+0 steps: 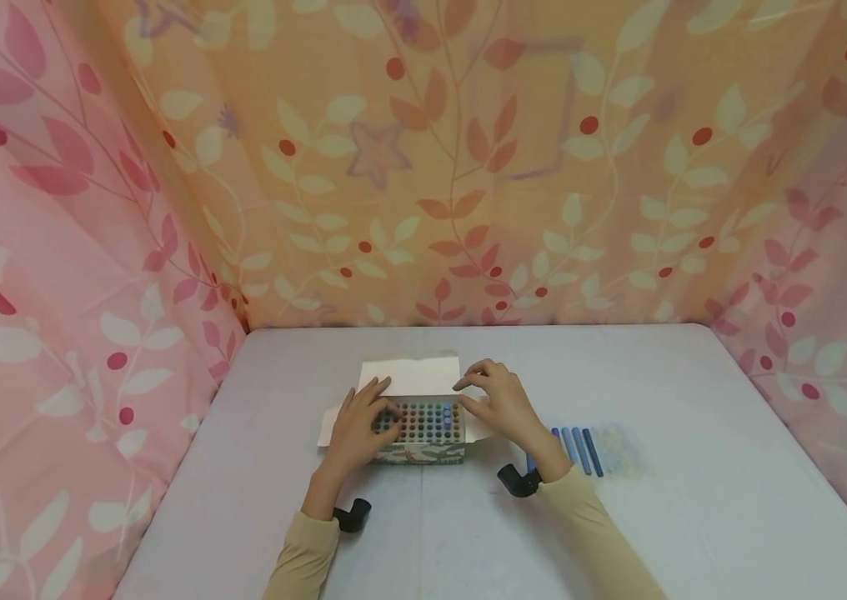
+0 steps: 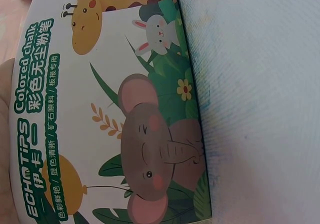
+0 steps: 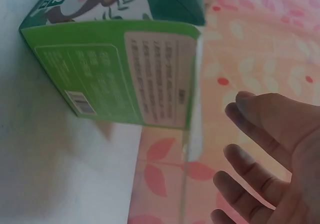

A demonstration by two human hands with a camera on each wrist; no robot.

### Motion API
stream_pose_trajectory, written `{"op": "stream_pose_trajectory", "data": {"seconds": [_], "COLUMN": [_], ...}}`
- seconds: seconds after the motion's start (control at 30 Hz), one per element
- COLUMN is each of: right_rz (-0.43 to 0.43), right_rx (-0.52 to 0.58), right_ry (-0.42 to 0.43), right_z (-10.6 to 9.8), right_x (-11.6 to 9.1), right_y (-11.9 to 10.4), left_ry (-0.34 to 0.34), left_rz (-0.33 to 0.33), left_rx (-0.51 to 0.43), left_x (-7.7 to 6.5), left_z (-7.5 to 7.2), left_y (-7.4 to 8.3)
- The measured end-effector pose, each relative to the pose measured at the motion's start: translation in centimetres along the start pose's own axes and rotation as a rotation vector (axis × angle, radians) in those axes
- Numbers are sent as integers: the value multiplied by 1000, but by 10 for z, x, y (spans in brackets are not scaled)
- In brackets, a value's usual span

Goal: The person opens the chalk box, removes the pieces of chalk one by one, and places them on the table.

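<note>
An opened box of colored chalk (image 1: 423,454) stands on the table, with rows of chalk tips (image 1: 419,421) showing inside and several blue ones near its right end. My left hand (image 1: 359,425) rests over the box's left side, fingers spread. Its wrist view shows the printed front panel (image 2: 150,134) with an elephant, and only a sliver of the hand at the left edge. Above the right end of the box hovers my right hand (image 1: 502,404), fingers loosely bent. In the right wrist view its dusty fingertips (image 3: 231,184) hold nothing, apart from the green side panel (image 3: 100,74).
Several blue chalk sticks (image 1: 581,452) lie side by side to the right, partly behind my right forearm, beside a smudge of chalk dust (image 1: 622,450). The box's white lid (image 1: 408,375) stands raised at the back. Patterned curtains (image 1: 453,167) enclose the white table (image 1: 694,500).
</note>
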State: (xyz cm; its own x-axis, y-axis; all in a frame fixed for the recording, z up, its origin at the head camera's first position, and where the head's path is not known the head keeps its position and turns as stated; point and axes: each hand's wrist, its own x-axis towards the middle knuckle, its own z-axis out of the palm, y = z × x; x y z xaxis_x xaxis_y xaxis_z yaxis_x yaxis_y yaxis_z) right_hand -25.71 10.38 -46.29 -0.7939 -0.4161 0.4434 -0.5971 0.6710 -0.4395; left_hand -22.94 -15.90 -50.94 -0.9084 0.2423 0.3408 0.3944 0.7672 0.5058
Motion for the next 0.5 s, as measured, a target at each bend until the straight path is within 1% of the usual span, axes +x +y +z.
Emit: {"op": "stream_pose_trajectory", "data": {"seconds": [0.1,0.27,0.4,0.5], "right_rz": [-10,-2,-1,-20], "right_rx": [-43,-85,-82,-79], "right_ry": [-25,-77,-113,-118], "right_z": [9,19,22,22], "right_x": [3,3,1,1], "right_y": [-3,-4,-4,-4], "left_ry": [1,13,4,-2], "left_rz": [-1,8,1,-11], "left_rx": [8,14,15,13], "left_x": [0,1,0,0], "left_z": [1,1,1,0], "left_y": [-1,0,1,2]}}
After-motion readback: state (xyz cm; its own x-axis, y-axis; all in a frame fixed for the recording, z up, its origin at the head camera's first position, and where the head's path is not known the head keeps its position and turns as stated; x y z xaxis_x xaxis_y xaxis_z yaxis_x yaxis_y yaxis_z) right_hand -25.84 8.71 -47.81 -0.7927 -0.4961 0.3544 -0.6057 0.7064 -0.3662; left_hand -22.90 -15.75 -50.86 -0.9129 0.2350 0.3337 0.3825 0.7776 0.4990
